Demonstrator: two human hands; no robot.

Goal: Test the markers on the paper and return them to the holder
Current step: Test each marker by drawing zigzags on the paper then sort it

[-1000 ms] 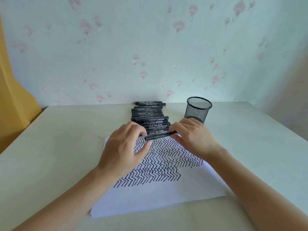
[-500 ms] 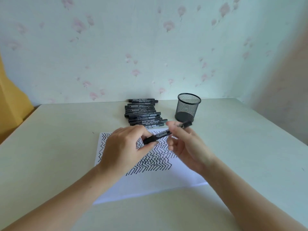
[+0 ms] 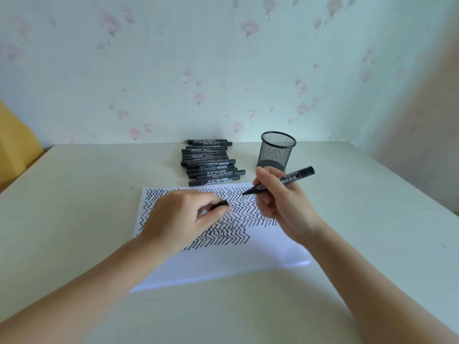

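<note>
Right hand [image 3: 280, 202]: grip holds uncapped marker [image 3: 285, 181], tip over the paper's [image 3: 223, 259] far edge, mid-counter. Left hand [image 3: 181, 217]: grip pinches cap [image 3: 219, 204]. Holder [image 3: 277, 151] behind. Advice: short light stroke on blank paper, recap firmly.

Home room: floral wallpaper [image 3: 223, 70], plain desk [image 3: 87, 194] against wall.

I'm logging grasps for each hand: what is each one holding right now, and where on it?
The right hand grips the uncapped marker around its front barrel, near the tip. The left hand pinches the marker's cap between fingertips.
</note>
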